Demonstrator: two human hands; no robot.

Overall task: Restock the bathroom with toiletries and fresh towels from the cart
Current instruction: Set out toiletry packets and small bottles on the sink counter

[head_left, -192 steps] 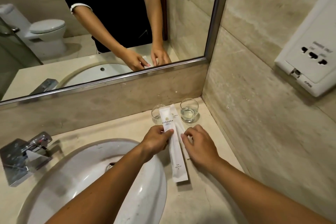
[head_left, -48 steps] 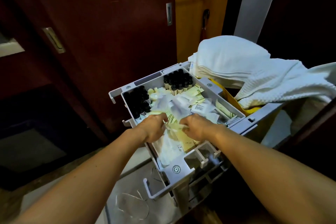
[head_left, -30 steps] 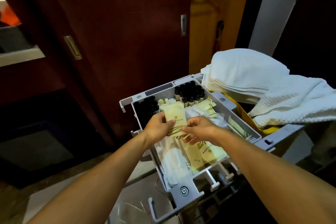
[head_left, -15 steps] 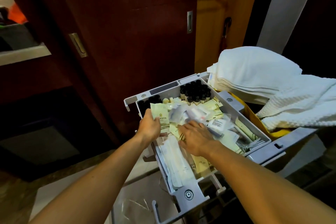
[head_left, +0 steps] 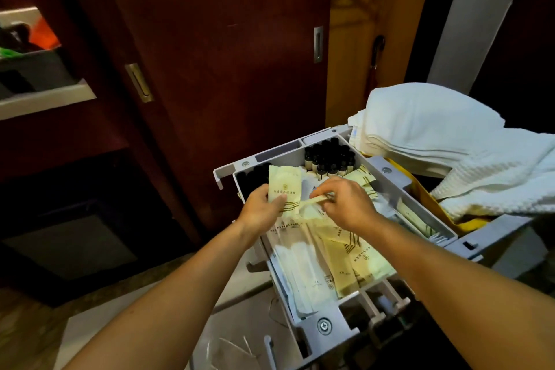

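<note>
Lying in the grey tray (head_left: 420, 204) on top of the cart, the toiletries were mostly flat, pale yellow sachets (head_left: 357, 261) printed with a small emblem, a line of text and dark diagonal stripes; whitish, longer packets (head_left: 300, 267) lay just left of them at the near end. Small dark bottles (head_left: 329, 158) stood upright, packed together in the tray's far right corner, too many and too close to count. White towels (head_left: 426, 129) were heaped to the right of the tray, one folded stack and one waffle-textured piece draped over it.

Both forearms reached forward from the near edge. The left hand (head_left: 261, 210) held one yellow sachet (head_left: 284, 186) upright, thumb pressed across its lower part, above the tray's left side. The right hand (head_left: 345, 204), knuckles up and fingers curled, pinched the end of another thin packet (head_left: 312, 202) just beside the left thumb. Two hands, two packets held; the loose sachets overlapped too much to count
</note>
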